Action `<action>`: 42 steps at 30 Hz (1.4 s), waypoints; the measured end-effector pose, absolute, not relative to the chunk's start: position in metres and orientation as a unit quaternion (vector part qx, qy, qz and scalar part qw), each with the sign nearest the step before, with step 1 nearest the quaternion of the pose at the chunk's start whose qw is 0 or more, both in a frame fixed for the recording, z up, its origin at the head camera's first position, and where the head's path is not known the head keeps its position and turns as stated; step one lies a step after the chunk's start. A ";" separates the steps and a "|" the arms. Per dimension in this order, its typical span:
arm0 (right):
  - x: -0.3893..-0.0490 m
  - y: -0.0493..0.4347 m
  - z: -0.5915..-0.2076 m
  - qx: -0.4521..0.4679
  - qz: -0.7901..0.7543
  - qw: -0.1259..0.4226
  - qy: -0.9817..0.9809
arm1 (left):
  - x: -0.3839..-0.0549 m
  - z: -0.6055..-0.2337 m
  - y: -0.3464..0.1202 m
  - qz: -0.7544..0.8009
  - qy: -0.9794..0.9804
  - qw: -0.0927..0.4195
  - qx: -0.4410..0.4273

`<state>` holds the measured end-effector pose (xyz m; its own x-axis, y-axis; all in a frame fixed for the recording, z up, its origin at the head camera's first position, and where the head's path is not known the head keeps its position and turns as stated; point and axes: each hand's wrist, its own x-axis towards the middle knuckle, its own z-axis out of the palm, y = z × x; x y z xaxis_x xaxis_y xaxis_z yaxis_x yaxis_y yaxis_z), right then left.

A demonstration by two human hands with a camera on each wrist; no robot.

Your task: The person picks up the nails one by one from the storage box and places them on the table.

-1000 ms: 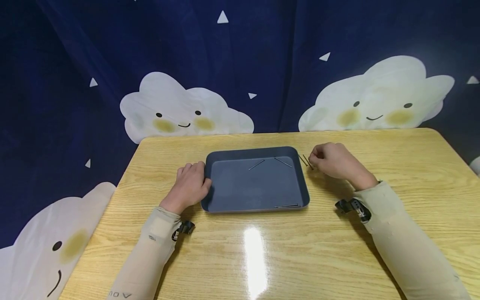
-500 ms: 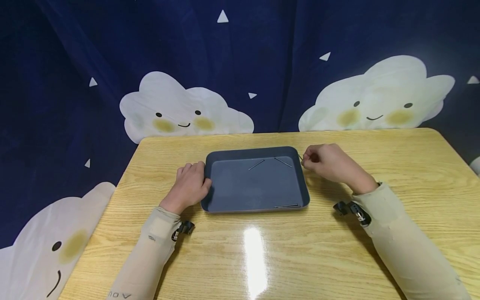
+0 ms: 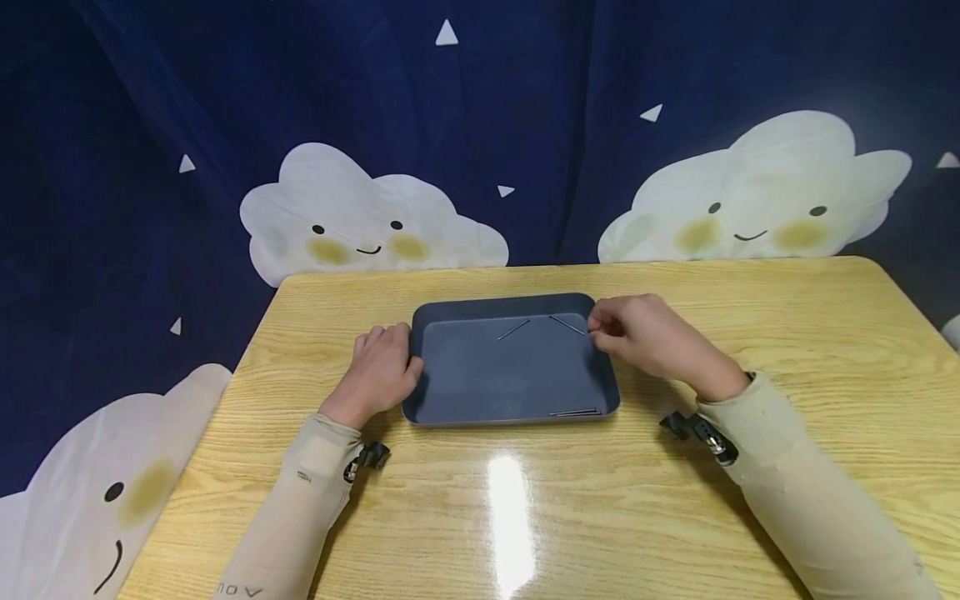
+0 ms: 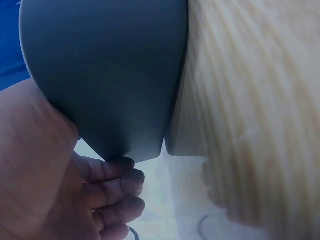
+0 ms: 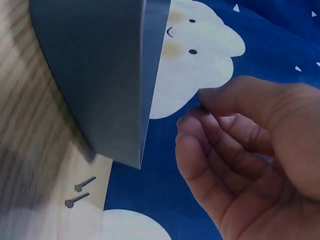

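Observation:
A dark grey rectangular tray (image 3: 510,367) lies on the wooden table. Two thin nails (image 3: 513,329) rest apart near its far side, and more nails (image 3: 576,412) lie together by its near right corner. My left hand (image 3: 375,367) grips the tray's left wall, thumb over the rim and the other fingers outside. At the opposite rim, my right hand (image 3: 645,333) has its fingertips over the far right corner, pinching a nail that is mostly hidden; a dark bit shows between thumb and forefinger in the right wrist view. Two loose nails (image 5: 77,192) lie on the table beside the tray.
The wooden table (image 3: 450,517) extends around the tray, with a bright reflection at its front. A dark blue curtain (image 3: 540,125) with smiling clouds hangs right behind the table's far edge. Small black devices (image 3: 701,435) sit at both wrists.
My right hand has moved left, from beside the loose nails on the table to over the tray's right rim. The left hand, the tray and the nails inside have stayed put.

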<state>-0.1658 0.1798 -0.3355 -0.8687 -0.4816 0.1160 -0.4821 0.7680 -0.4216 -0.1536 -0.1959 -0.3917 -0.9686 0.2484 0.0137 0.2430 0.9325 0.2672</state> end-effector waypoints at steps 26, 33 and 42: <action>-0.156 0.164 -0.344 0.380 0.195 -0.048 -0.903 | -0.154 -0.392 -0.197 0.135 0.983 0.009 0.127; -0.155 0.160 -0.347 0.393 0.191 -0.078 -0.896 | -0.154 -0.393 -0.197 0.134 0.983 0.012 0.124; -0.154 0.157 -0.353 0.395 0.188 -0.124 -0.891 | -0.154 -0.393 -0.197 0.131 0.983 0.012 0.126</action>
<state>-0.1538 0.1571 -0.3528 -0.6574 -0.7500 -0.0724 -0.6572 0.6177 -0.4319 -0.1544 -0.1973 -0.3931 -0.9678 0.2516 0.0095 0.2453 0.9336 0.2611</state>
